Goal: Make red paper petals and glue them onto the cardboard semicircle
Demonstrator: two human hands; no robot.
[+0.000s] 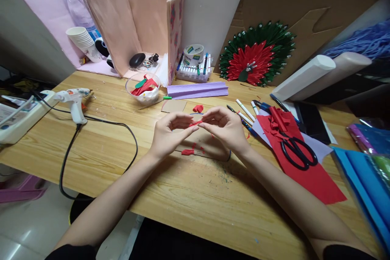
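My left hand (170, 132) and my right hand (224, 128) meet over the middle of the table. Between their thumbs and fingers they pinch a small strip of red crepe paper (195, 123). Beneath them lies a piece of brown cardboard (210, 149), partly covered by my hands. A red paper piece (188, 152) rests at its near left edge, beside small red bits. Just beyond my fingers sits another crumpled red piece (198, 108).
A glue gun (74, 103) with a looping black cord stands left. Black scissors (298, 153) lie on red paper (319, 183) at right, near several pens. Farther back are a plastic bowl (143, 97), folded purple paper (198, 90), a marker box (195, 74) and a red-green paper flower (252, 63).
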